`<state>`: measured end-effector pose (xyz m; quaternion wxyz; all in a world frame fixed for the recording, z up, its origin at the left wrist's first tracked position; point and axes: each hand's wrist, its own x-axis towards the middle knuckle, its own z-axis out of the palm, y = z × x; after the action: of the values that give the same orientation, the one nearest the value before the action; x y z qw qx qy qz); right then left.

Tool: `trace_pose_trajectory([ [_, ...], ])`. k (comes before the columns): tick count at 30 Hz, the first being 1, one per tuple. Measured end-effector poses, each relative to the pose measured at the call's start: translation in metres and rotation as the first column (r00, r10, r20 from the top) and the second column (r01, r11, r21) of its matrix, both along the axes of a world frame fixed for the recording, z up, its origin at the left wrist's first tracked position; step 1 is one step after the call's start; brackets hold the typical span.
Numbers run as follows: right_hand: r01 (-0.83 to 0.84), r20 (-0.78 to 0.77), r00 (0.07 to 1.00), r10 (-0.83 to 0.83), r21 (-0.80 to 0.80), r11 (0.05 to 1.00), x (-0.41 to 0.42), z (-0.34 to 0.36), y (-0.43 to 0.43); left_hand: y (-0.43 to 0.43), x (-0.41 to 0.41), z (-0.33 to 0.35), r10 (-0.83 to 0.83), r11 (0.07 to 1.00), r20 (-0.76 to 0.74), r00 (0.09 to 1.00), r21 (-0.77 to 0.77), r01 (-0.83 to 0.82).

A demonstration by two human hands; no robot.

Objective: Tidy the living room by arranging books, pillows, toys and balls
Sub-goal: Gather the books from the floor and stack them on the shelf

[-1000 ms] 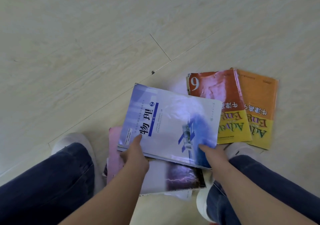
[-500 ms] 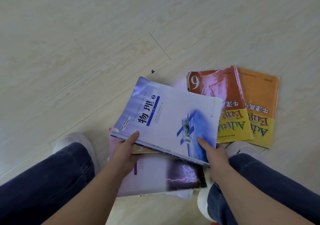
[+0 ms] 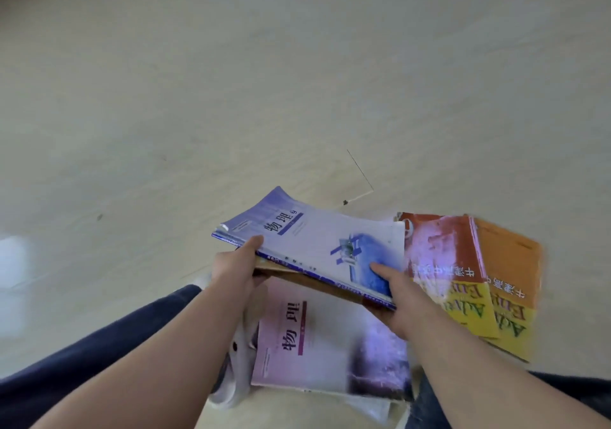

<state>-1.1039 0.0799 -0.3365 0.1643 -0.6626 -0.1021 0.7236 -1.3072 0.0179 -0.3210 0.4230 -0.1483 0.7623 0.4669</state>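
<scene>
From the head camera, a person is crouching over a pale wooden floor [image 3: 231, 98] and holding a blue book [image 3: 317, 243] in both hands. The left hand [image 3: 236, 263] is gripping its near left edge, thumb lying on the cover and fingers curled underneath. The right hand [image 3: 396, 299] is clamping the near right corner, thumb pressing on the blue picture and fingers hidden below. A tan book [image 3: 297, 278] is sitting directly under the blue one, held in the same grip and showing only its edge. The pair is tilting, far left corner highest, and hanging above a pink book [image 3: 314, 339], which is lying flat on the floor between the person's legs. Just right of the held pair, a red book [image 3: 443, 256] is lying on the floor, overlapping an orange book [image 3: 509, 263] beside it. A white shoe [image 3: 234, 379] is touching the pink book's left edge, and dark trouser legs are showing at the bottom corners. The picture is blurring slightly, so small print is unreadable.
</scene>
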Motion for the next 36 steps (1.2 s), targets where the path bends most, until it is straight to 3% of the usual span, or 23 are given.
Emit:
trace_pose_trajectory([
  [7, -0.309, -0.05, 0.945, 0.322, 0.175, 0.935, -0.088, 0.096, -0.016, -0.077, -0.058, 0.085, 0.311, 0.923, 0.061, 0.948, 0.221, -0.317],
  [11, -0.477, -0.042, 0.868, 0.495, 0.213, 0.853, -0.136, 0.127, -0.054, -0.143, -0.083, 0.113, 0.446, 0.857, 0.087, 0.891, 0.247, -0.453],
  [18, -0.689, -0.065, 0.67, 0.74, 0.319, 0.651, -0.218, 0.195, -0.138, -0.265, -0.114, 0.182, 0.722, 0.636, 0.051, 0.69, 0.344, -0.691],
  [20, -0.726, -0.093, 0.587, 0.804, 0.378, 0.574, -0.241, 0.225, -0.17, -0.307, -0.118, 0.209, 0.803, 0.536, 0.026, 0.595, 0.405, -0.741],
  [27, -0.772, -0.139, 0.357, 0.924, 0.513, 0.375, -0.275, 0.3, -0.272, -0.413, -0.099, 0.287, 0.966, 0.221, 0.0, 0.26, 0.529, -0.819],
  [36, -0.723, -0.243, 0.113, 0.964, 0.645, 0.247, -0.314, 0.352, -0.355, -0.498, -0.08, 0.356, 0.997, 0.077, -0.049, 0.059, 0.676, -0.733],
])
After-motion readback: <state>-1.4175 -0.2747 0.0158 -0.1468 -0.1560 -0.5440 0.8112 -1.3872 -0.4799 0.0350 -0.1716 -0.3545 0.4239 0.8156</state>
